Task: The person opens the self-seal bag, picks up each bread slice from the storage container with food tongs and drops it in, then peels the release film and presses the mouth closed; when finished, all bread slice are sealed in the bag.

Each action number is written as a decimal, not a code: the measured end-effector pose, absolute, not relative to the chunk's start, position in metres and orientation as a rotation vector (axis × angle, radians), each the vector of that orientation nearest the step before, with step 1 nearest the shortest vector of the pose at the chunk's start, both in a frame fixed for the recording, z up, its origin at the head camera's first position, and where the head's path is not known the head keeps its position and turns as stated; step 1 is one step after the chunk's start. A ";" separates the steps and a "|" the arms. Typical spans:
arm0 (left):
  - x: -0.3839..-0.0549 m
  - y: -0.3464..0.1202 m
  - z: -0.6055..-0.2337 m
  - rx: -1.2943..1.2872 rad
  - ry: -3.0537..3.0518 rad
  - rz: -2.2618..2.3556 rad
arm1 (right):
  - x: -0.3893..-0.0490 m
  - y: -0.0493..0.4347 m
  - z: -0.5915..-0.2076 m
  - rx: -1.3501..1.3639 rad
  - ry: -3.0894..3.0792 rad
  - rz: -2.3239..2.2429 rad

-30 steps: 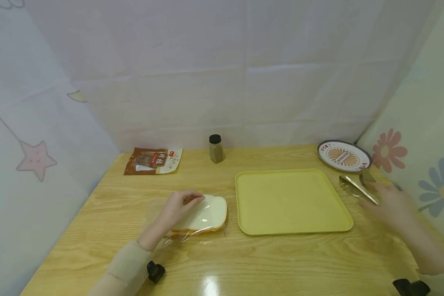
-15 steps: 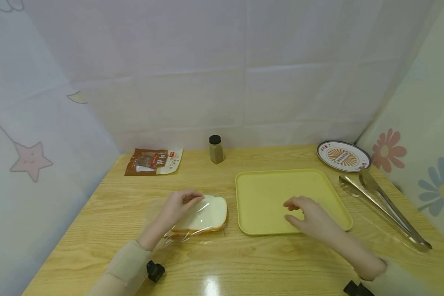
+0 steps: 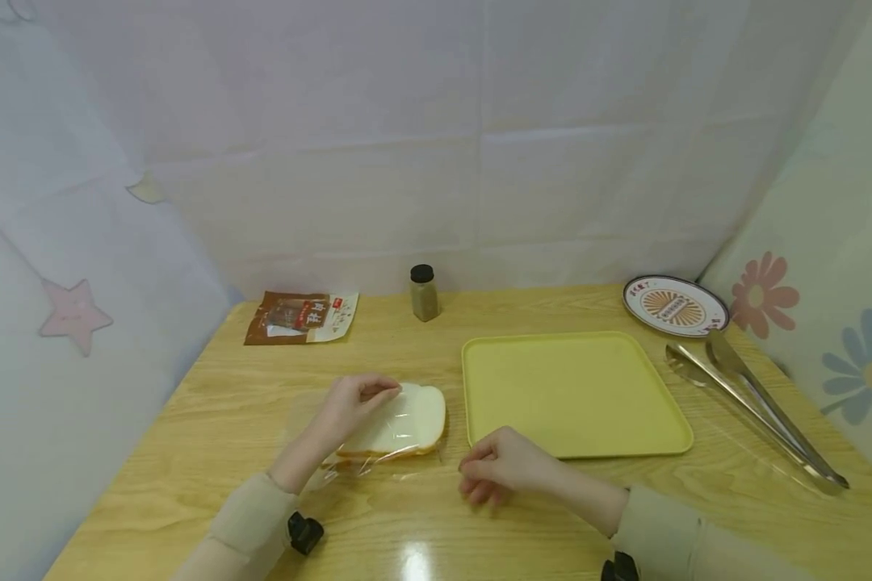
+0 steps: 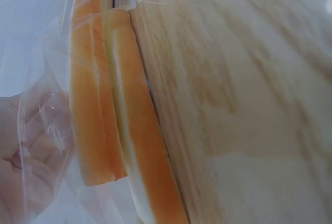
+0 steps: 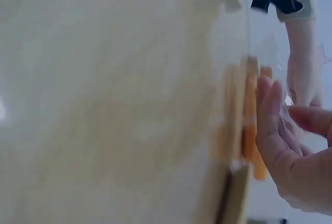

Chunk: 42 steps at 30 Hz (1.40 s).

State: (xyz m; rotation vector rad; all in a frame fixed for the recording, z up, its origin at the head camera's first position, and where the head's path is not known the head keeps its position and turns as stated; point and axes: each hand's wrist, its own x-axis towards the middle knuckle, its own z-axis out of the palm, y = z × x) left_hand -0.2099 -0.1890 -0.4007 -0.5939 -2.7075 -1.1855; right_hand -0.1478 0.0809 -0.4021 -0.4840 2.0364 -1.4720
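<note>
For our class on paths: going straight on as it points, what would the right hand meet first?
The right hand would probably meet the bag round the bread, though the hand's height is unclear.

Wood-grain table (image 3: 378,524) here, shiny top, got a brown packet (image 3: 301,318), black-lidded jar (image 3: 425,298), bread (image 3: 410,415) in clear plastic (image 3: 366,463), yellow tray (image 3: 559,387), patterned plate (image 3: 676,307), metal tongs (image 3: 817,464) on it.

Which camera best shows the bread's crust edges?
The left wrist view: the bread is close, with two crust edges plain through the clear wrap. The head view shows its white top and a thin crust line, partly behind the left hand; the right wrist view shows only blurred orange strips, partly behind the right hand.
</note>
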 end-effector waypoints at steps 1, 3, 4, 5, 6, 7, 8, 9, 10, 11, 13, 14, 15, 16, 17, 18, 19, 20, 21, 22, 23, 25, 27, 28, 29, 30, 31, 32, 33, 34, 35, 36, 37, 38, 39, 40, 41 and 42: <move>-0.210 -0.189 -0.401 -0.600 -2.705 -1.185 | -0.147 0.076 -0.405 -0.421 1.957 -1.514; -0.210 -0.189 -0.400 -0.597 -2.707 -1.178 | -0.144 0.065 -0.409 -0.314 1.826 -1.581; -0.210 -0.189 -0.400 -0.597 -2.709 -1.174 | -0.143 0.060 -0.410 -0.283 1.790 -1.600; -0.210 -0.189 -0.400 -0.594 -2.713 -1.172 | -0.141 0.056 -0.412 -0.259 1.759 -1.620; -0.210 -0.188 -0.399 -0.591 -2.717 -1.173 | -0.140 0.051 -0.412 -0.240 1.729 -1.639; -0.209 -0.188 -0.399 -0.586 -2.721 -1.174 | -0.139 0.047 -0.413 -0.228 1.702 -1.653; -0.209 -0.188 -0.399 -0.577 -2.730 -1.174 | -0.139 0.043 -0.413 -0.215 1.682 -1.667; -0.209 -0.189 -0.399 -0.583 -2.733 -1.169 | -0.138 0.040 -0.413 -0.204 1.662 -1.684; -0.208 -0.189 -0.398 -0.583 -2.739 -1.171 | -0.138 0.036 -0.413 -0.194 1.646 -1.699; -0.208 -0.189 -0.398 -0.585 -2.745 -1.171 | -0.137 0.033 -0.414 -0.184 1.629 -1.716; -0.208 -0.189 -0.399 -0.593 -2.758 -1.171 | -0.137 0.026 -0.415 -0.160 1.596 -1.743; -0.207 -0.189 -0.399 -0.603 -2.764 -1.171 | -0.137 0.023 -0.416 -0.145 1.580 -1.759; -0.207 -0.189 -0.399 -0.612 -2.767 -1.173 | -0.137 0.021 -0.418 -0.131 1.566 -1.770; -0.207 -0.189 -0.399 -0.615 -2.771 -1.181 | -0.137 0.019 -0.419 -0.118 1.556 -1.779; -0.207 -0.189 -0.399 -0.623 -2.773 -1.183 | -0.137 0.016 -0.420 -0.103 1.549 -1.789; -0.207 -0.189 -0.399 -0.632 -2.771 -1.188 | -0.138 0.014 -0.421 -0.088 1.540 -1.795; -0.207 -0.189 -0.399 -0.637 -2.772 -1.189 | -0.138 0.013 -0.422 -0.073 1.534 -1.801; -0.207 -0.189 -0.400 -0.654 -2.771 -1.188 | -0.138 0.011 -0.423 -0.056 1.532 -1.808; -0.206 -0.189 -0.400 -0.668 -2.773 -1.188 | -0.138 0.009 -0.424 -0.041 1.534 -1.814; -0.206 -0.189 -0.400 -0.683 -2.777 -1.188 | -0.137 0.007 -0.424 -0.025 1.535 -1.822; -0.206 -0.188 -0.400 -0.699 -2.784 -1.190 | -0.137 0.005 -0.425 -0.007 1.533 -1.833; -0.206 -0.188 -0.400 -0.737 -2.801 -1.181 | -0.136 0.001 -0.426 0.030 1.532 -1.852; -0.206 -0.187 -0.399 -0.758 -2.821 -1.181 | -0.134 -0.002 -0.426 0.058 1.531 -1.870; -0.207 -0.187 -0.399 -0.763 -2.829 -1.178 | -0.134 -0.003 -0.426 0.068 1.532 -1.876; -0.207 -0.186 -0.398 -0.773 -2.837 -1.167 | -0.133 -0.004 -0.426 0.077 1.533 -1.883; -0.207 -0.185 -0.397 -0.784 -2.843 -1.143 | -0.133 -0.005 -0.426 0.084 1.536 -1.886; -0.208 -0.184 -0.396 -0.790 -2.851 -1.120 | -0.133 -0.006 -0.426 0.087 1.539 -1.889; -0.209 -0.184 -0.395 -0.797 -2.858 -1.099 | -0.133 -0.006 -0.425 0.089 1.541 -1.892; -0.210 -0.183 -0.393 -0.801 -2.866 -1.073 | -0.132 -0.006 -0.425 0.090 1.544 -1.894; -0.212 -0.182 -0.391 -0.816 -2.868 -1.043 | -0.133 -0.006 -0.425 0.091 1.546 -1.893; -0.214 -0.182 -0.389 -0.836 -2.865 -1.017 | -0.133 -0.006 -0.425 0.090 1.547 -1.895; -0.217 -0.182 -0.386 -0.852 -2.860 -0.995 | -0.133 -0.006 -0.425 0.090 1.545 -1.897; -0.220 -0.182 -0.384 -0.859 -2.856 -0.985 | -0.133 -0.006 -0.426 0.088 1.540 -1.904; -0.224 -0.182 -0.381 -0.869 -2.845 -0.967 | -0.133 -0.006 -0.426 0.086 1.533 -1.911; -0.228 -0.182 -0.379 -0.882 -2.832 -0.942 | -0.134 -0.005 -0.427 0.083 1.527 -1.917; -0.233 -0.183 -0.378 -0.895 -2.819 -0.915 | -0.134 -0.005 -0.427 0.081 1.520 -1.925; -0.237 -0.184 -0.376 -0.896 -2.814 -0.889 | -0.134 -0.005 -0.428 0.079 1.514 -1.936; -0.242 -0.184 -0.376 -0.883 -2.815 -0.849 | -0.135 -0.005 -0.429 0.076 1.507 -1.944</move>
